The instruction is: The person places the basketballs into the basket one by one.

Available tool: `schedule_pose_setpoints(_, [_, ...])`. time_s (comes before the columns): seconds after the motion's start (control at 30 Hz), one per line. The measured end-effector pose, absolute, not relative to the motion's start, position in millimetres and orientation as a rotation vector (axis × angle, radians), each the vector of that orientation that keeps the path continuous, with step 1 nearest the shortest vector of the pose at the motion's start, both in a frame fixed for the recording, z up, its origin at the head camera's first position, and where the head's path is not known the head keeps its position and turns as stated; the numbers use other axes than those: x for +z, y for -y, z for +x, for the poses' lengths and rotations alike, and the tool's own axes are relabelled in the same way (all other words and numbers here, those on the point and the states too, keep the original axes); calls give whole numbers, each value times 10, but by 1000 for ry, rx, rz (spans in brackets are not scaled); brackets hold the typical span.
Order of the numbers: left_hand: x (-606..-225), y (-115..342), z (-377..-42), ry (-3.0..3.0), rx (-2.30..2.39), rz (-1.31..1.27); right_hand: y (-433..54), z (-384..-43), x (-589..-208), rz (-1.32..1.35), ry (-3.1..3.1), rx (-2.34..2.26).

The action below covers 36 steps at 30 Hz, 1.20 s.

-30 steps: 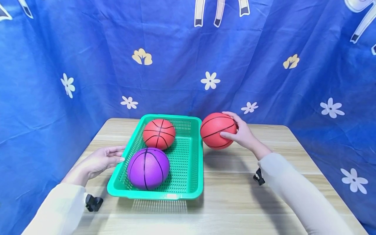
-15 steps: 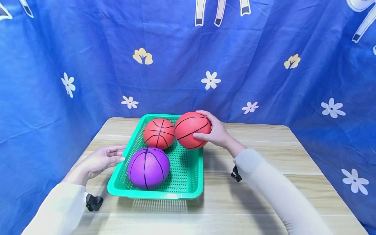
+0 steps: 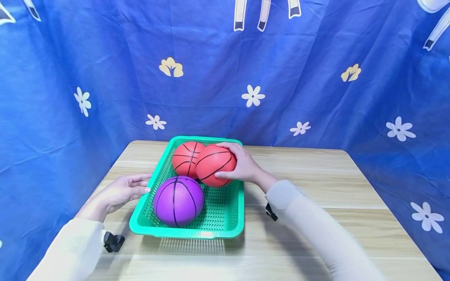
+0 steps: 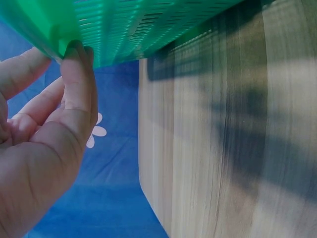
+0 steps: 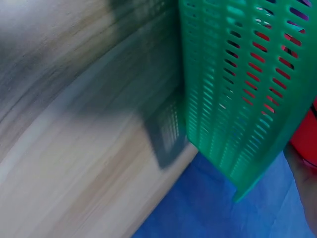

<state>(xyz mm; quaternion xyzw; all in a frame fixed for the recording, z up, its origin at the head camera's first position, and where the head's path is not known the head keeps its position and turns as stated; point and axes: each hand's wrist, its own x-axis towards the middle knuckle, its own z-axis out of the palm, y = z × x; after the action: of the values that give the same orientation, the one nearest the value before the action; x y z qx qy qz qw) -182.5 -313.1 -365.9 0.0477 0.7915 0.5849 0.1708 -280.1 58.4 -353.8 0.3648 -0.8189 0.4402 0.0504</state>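
Note:
My right hand (image 3: 242, 164) grips a red toy basketball (image 3: 211, 166) from its right side, thumb toward me and fingers over the back. That ball is inside the outline of a green plastic basket (image 3: 197, 234), overlapping a second red basketball (image 3: 183, 156) at the basket's back left. A purple basketball (image 3: 178, 202) sits in the front left of the basket. At the basket's left rim, my left hand (image 3: 121, 193) pinches the edge. In the left wrist view, fingertips (image 4: 77, 64) press the underside of the rim. The right wrist view mostly shows the basket's perforated wall (image 5: 237, 89), with a slice of red ball behind it.
A light wooden table (image 3: 299, 218) carries the basket, with bare wood to its right. Behind and at both sides hangs a blue patterned cloth (image 3: 211, 78). Black wrist mounts (image 3: 113, 242) sit below the sleeves.
My right hand has carried the red basketball leftward over the basket's right rim and lowered it next to the other red ball. The left hand, basket and purple ball stay put.

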Motion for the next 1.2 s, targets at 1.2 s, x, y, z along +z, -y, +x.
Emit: schedule_pose_setpoints(1.2, [-3641,3142,-1815,-2265,1631,124,-678,-2747,-3867,1052,2717,1054])
